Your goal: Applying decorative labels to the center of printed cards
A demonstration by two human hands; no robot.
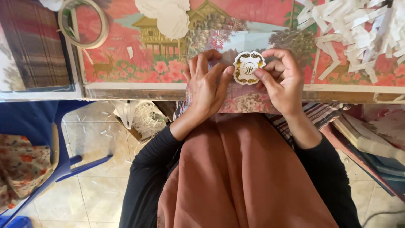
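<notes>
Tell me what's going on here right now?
A seated person holds a small white-and-gold label between both hands at the table edge. The left hand and right hand pinch it over a floral printed card. A tape roll lies far left, paper strips are piled far right.

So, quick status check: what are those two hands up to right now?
Both hands, left hand and right hand, pinch a white-and-gold scalloped label. Label sits over a floral printed card. Nothing blocking.
</notes>
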